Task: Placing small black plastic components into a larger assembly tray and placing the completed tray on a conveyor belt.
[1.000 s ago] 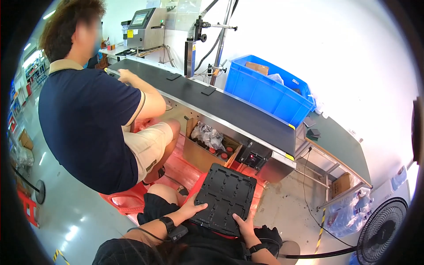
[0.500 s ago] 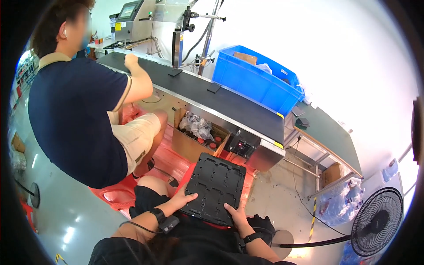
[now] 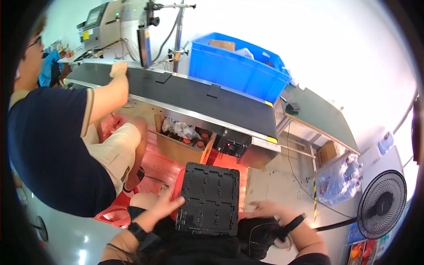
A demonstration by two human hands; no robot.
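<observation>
Found right hand newly off black tray with empty, spread fingers, leaving only left hand at its left edge with grip unclear.

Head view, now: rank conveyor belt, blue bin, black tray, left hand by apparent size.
Conveyor belt
Blue bin and black tray: too close to rank; tray is nearer
Left hand

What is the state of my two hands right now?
Left hand: open, at the left edge of the black tray.
Right hand: open, apart from the tray, holding nothing visible.
</observation>
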